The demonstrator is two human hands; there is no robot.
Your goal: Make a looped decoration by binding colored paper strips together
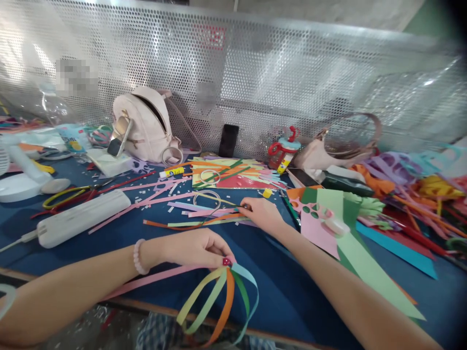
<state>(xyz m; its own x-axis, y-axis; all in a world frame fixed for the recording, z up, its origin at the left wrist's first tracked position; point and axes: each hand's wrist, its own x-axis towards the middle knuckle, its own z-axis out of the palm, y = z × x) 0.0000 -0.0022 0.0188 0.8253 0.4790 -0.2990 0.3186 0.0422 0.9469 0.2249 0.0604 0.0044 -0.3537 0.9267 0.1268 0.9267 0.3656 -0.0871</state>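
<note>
My left hand [204, 248] pinches the gathered top of several paper strips. The strips [229, 301], in yellow, light green, orange, green and light blue, curve down in loops past the table's front edge. A longer pink strip [156, 279] runs left beneath my left forearm. Farther forward, my right hand [263, 215] has its thumb and fingers closed at the right ends of loose coloured strips [204, 221] lying on the table. Its fingertips hide whatever they pinch. A clear ring-shaped roll [207, 200] lies just left of it.
On the blue table are a white power strip [83, 218], scissors [67, 197], a glue stick [172, 172], a strip pile [233, 174] and coloured paper sheets [350, 218]. A white backpack [146, 126], phone [228, 140] and red-handled cup [283, 148] stand before a perforated metal panel [262, 73].
</note>
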